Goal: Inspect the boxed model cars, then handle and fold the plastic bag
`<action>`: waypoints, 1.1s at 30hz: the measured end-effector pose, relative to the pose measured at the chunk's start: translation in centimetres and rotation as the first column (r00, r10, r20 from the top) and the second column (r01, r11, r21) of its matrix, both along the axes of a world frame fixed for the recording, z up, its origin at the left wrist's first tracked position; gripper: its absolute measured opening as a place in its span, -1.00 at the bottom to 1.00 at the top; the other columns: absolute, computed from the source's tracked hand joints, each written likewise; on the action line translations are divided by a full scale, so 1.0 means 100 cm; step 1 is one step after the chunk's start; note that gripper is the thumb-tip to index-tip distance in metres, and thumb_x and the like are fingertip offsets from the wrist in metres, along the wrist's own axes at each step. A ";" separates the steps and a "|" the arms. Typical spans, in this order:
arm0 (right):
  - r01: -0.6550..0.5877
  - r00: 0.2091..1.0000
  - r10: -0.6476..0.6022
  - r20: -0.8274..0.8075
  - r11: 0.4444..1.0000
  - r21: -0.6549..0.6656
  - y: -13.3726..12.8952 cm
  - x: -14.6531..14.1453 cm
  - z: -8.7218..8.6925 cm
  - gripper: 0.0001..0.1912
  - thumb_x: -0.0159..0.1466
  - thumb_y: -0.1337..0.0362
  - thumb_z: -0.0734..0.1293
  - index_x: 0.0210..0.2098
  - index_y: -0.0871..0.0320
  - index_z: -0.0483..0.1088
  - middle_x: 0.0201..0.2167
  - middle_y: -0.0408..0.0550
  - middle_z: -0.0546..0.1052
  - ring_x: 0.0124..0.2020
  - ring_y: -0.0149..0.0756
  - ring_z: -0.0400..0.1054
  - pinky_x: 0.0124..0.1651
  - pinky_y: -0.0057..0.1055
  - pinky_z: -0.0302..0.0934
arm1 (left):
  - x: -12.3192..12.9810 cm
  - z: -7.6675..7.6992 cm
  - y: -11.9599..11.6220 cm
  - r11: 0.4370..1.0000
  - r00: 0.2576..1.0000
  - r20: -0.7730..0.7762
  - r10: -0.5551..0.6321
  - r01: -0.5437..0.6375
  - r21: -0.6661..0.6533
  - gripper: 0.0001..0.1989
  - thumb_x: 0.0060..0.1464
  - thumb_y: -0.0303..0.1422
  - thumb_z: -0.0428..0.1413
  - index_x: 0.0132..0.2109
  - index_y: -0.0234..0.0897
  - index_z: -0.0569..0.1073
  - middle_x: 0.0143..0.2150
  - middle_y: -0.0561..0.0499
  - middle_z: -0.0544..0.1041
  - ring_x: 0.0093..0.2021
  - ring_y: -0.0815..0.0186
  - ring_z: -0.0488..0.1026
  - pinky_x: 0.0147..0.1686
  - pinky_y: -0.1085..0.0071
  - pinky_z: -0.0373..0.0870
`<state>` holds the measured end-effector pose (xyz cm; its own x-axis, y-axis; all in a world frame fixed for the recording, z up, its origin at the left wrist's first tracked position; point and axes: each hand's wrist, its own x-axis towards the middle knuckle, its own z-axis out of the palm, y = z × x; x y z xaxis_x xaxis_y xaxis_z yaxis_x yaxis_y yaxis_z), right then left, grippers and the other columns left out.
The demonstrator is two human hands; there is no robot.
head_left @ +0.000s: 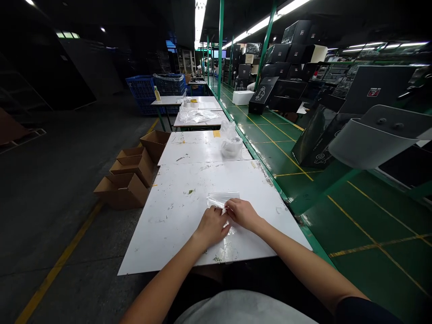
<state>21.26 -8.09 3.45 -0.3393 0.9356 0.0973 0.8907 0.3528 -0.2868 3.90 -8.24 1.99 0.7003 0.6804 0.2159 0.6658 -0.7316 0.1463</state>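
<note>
On the white table [182, 189] right in front of me lies a clear plastic bag [219, 196], flat and shiny. Both my hands are at its near part. My left hand [213, 225] rests on the plastic with its fingers curled and the thumb pointing right. Close against it, my right hand [242, 212] pinches the plastic between thumb and fingertips. The fingertips of the two hands almost meet, and part of the bag is hidden under them.
Open cardboard boxes [123, 191] stand on the floor left of the table. Further along the tabletop sits a crumpled plastic bag [231, 146]. A grey bin [367, 141] stands at the right, near black cartons [320, 135]. Blue crates [141, 92] are at the back left.
</note>
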 end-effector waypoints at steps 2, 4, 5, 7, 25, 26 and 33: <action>0.001 1.000 -0.001 0.016 1.000 -0.006 -0.002 0.000 -0.001 -0.76 0.29 0.35 0.12 -0.19 0.18 0.40 -0.24 -0.10 0.47 -0.23 -0.41 0.32 -0.34 -0.48 -0.01 | -0.001 0.000 -0.006 1.000 1.000 -0.005 -0.012 0.012 0.006 -0.67 0.13 -0.20 0.03 -0.07 -0.31 0.47 -0.12 -0.19 0.42 -0.12 0.09 0.33 -0.18 0.18 0.34; -0.008 0.999 0.009 0.044 1.000 -0.014 -0.002 -0.001 -0.002 -0.78 0.29 0.35 0.13 -0.22 0.19 0.39 -0.26 -0.09 0.47 -0.23 -0.41 0.31 -0.35 -0.48 -0.02 | -0.003 0.001 -0.011 1.000 1.000 -0.003 -0.024 0.024 0.012 -0.67 0.13 -0.20 0.04 -0.07 -0.33 0.46 -0.14 -0.20 0.42 -0.13 0.09 0.34 -0.17 0.17 0.34; -0.015 0.998 0.016 0.065 1.000 -0.022 -0.001 -0.001 -0.002 -0.79 0.29 0.34 0.13 -0.24 0.19 0.39 -0.27 -0.08 0.46 -0.23 -0.40 0.30 -0.35 -0.47 -0.02 | -0.006 0.002 -0.014 0.999 0.999 0.014 -0.033 0.033 0.014 -0.67 0.12 -0.22 0.05 -0.06 -0.34 0.46 -0.14 -0.20 0.42 -0.11 0.09 0.34 -0.15 0.16 0.35; -0.022 0.993 0.026 0.115 0.999 -0.040 -0.002 -0.003 -0.003 -0.79 0.30 0.32 0.14 -0.27 0.20 0.39 -0.28 -0.07 0.45 -0.23 -0.37 0.29 -0.35 -0.46 -0.02 | -0.013 0.005 -0.019 0.997 0.993 0.080 -0.083 0.082 0.004 -0.69 0.10 -0.27 0.07 -0.05 -0.35 0.45 -0.12 -0.18 0.44 -0.10 0.12 0.37 -0.11 0.18 0.37; -0.170 0.978 0.190 0.084 0.964 -0.202 -0.005 0.001 0.026 -0.59 0.31 -0.03 0.19 -0.22 0.15 0.50 -0.18 0.03 0.47 -0.22 -0.27 0.37 -0.21 -0.39 0.19 | 0.000 0.024 0.096 0.840 0.949 -0.088 0.301 -0.308 -0.446 -0.67 -0.19 -0.25 0.15 -0.21 -0.27 0.46 -0.09 -0.15 0.46 0.02 -0.01 0.30 0.03 0.10 0.11; -0.176 0.982 0.188 0.029 0.956 -0.234 0.004 0.006 0.029 -0.67 0.30 0.06 0.22 -0.20 0.14 0.51 -0.19 0.00 0.48 -0.24 -0.31 0.38 -0.20 -0.40 0.20 | 0.000 0.025 0.097 0.840 0.955 -0.079 0.287 -0.290 -0.459 -0.72 -0.20 -0.28 0.15 -0.26 -0.27 0.45 -0.14 -0.12 0.48 -0.02 0.01 0.32 0.02 0.11 0.11; -0.050 0.972 -0.016 -0.234 0.960 -0.276 0.078 0.045 0.022 -0.22 -0.04 0.21 0.48 0.17 0.21 0.28 0.02 0.10 0.41 -0.01 -0.19 0.30 -0.02 -0.32 0.22 | 0.000 0.037 0.095 0.788 0.968 -0.020 0.248 -0.214 -0.578 -0.84 -0.21 -0.41 0.09 -0.35 -0.24 0.40 -0.40 0.00 0.48 -0.19 0.12 0.38 -0.14 0.26 0.21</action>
<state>25.80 -0.31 5.66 -0.3547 0.9308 -0.0878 0.7824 0.2441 -0.5730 3.86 1.26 5.64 0.5052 0.8316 -0.2308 0.7825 -0.3286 0.5289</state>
